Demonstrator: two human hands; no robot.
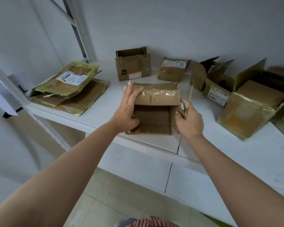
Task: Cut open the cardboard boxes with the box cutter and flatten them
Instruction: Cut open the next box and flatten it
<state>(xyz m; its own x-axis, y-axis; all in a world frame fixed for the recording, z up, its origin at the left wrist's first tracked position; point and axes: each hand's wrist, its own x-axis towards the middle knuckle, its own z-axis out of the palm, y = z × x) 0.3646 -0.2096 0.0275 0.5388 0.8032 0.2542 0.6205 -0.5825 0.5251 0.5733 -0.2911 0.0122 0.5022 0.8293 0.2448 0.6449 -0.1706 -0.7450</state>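
Observation:
A small brown cardboard box (156, 102) lies on its side at the front edge of the white shelf (246, 154), its open mouth facing me and shiny tape across its top. My left hand (127, 108) holds its left wall, thumb on the top and fingers stretched along the side. My right hand (189, 120) is at the box's right wall and grips a thin box cutter (184, 108), whose blade points up beside the box's right edge.
A pile of flattened boxes (69, 89) lies at the left. Behind stand an open box (133, 64) and a taped box (172, 68). Several opened boxes (246, 99) crowd the right. A thin stick (190, 92) lies on the shelf. A shelf upright (79, 27) rises at the back left.

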